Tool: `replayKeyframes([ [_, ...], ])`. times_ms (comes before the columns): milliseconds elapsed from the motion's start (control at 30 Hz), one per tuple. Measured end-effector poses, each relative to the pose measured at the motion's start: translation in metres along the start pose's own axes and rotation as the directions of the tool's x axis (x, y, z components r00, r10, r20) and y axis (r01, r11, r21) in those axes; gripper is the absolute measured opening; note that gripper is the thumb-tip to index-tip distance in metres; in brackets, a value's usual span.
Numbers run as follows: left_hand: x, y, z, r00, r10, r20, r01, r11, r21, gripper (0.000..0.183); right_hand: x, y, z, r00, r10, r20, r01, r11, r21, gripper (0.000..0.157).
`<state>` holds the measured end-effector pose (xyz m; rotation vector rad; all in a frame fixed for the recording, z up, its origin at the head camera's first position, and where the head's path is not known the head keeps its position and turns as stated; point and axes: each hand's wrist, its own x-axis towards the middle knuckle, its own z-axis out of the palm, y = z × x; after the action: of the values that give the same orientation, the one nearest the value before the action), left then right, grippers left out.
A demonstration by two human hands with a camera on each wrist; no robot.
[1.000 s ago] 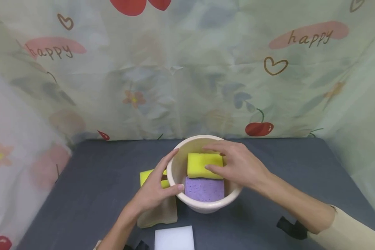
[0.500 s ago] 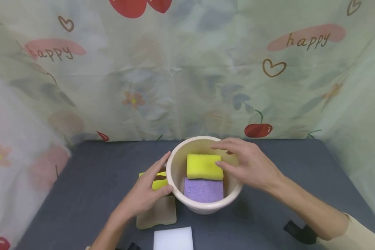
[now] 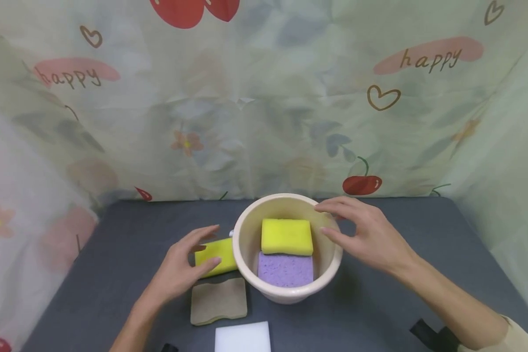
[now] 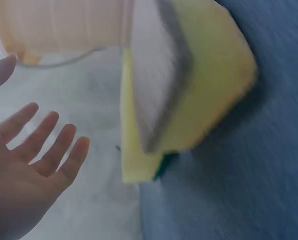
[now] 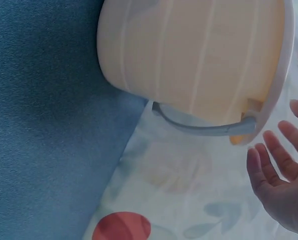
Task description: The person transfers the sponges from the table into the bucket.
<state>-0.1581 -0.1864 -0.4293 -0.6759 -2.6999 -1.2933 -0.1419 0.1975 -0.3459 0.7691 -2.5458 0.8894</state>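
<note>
A cream bucket (image 3: 290, 295) stands upright on the dark table. Inside it a yellow sponge (image 3: 287, 236) lies against a purple sponge (image 3: 286, 270). My left hand (image 3: 178, 269) is off the bucket's left side, fingers spread and holding nothing, over a yellow sponge (image 3: 223, 253) on the table. In the left wrist view that palm (image 4: 29, 170) is bare. My right hand (image 3: 371, 234) holds nothing; its fingertips overlap the bucket's right rim in the head view. The right wrist view has the relaxed fingers (image 5: 274, 160) beside the rim, near the grey handle (image 5: 204, 131).
In front of the bucket lies a greyish-beige sponge (image 3: 218, 301) with a wavy edge. Nearer the person is a white sponge block (image 3: 243, 337). A printed cloth (image 3: 246, 122) hangs behind the table (image 3: 400, 293) and along both sides.
My left hand has let go of the bucket's left rim and moved left. My right hand has drawn back rightward from over the yellow sponge inside. The sponges in the bucket stay put.
</note>
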Motion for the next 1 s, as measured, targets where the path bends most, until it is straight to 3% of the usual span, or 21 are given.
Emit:
replayKeyframes([
  [200,-0.004,-0.016,-0.005,0.999,-0.038,-0.028,0.040,0.998,0.050,0.065,-0.005,0.006,-0.002,0.999,0.033,0.016,-0.033,0.999,-0.003,0.046],
  [400,-0.005,-0.031,-0.007,0.998,-0.068,-0.014,0.069,0.996,0.055,0.068,-0.015,0.011,-0.002,0.991,0.114,0.073,-0.114,0.993,-0.002,0.050],
  [733,-0.004,-0.049,-0.009,0.991,-0.117,0.065,0.122,0.989,-0.079,0.068,-0.024,0.019,0.007,0.987,0.139,0.075,-0.148,0.979,0.140,0.053],
  [1000,-0.005,-0.053,-0.012,0.959,-0.205,0.195,0.241,0.954,-0.179,0.072,-0.029,0.023,0.013,0.958,0.249,0.139,-0.279,0.920,0.275,0.056],
])
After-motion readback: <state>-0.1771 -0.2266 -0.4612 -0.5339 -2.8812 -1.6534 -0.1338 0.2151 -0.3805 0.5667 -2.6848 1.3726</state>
